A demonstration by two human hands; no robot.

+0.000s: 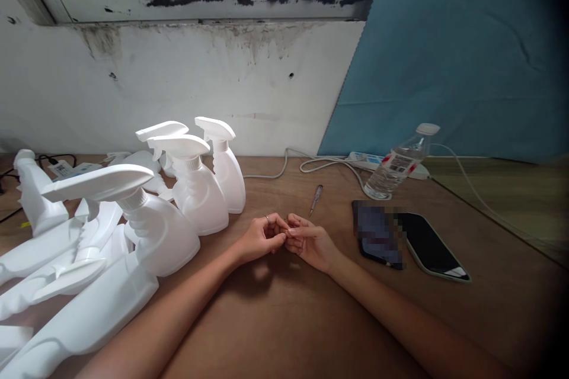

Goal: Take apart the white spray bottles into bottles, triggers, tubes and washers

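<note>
My left hand (263,238), with a ring on one finger, meets my right hand (311,244) above the middle of the wooden table (275,331). The fingertips of both hands are pinched together and touch each other. Whatever may be between them is too small or hidden to make out. Just beyond my right hand lies a small screwdriver (316,196) with a clear handle. Left of my left hand stand white spray bottles with trigger heads, the closest being one spray bottle (202,195) with another spray bottle (229,174) behind it.
More white bottles (93,302) lie heaped at the left. On the right are a dark phone (377,234), a second phone (433,243) with a pale green case and a tilted-looking water bottle (395,166). A white cable (284,166) runs along the wall beside a power strip (367,159).
</note>
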